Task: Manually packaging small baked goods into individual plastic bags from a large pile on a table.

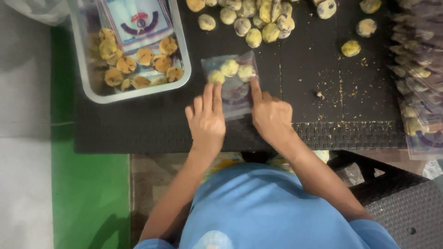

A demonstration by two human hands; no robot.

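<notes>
Bare black woven bench [138, 129] lies open below the grey metal tray [184, 55]; loose yellow cookies [258, 23] crowd the far edge, stacked packets [420, 92] block the right side

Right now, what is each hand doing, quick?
Left hand: open, fingers flat on the clear plastic bag of cookies, gripping nothing.
Right hand: index finger pressing the bag's right edge, other fingers curled, holding nothing.

We see dim, soft, even light; the mat [152, 124] is nearly black, edges blur, the bags [422, 92] at right smear, and detail is grainy throughout.
</notes>
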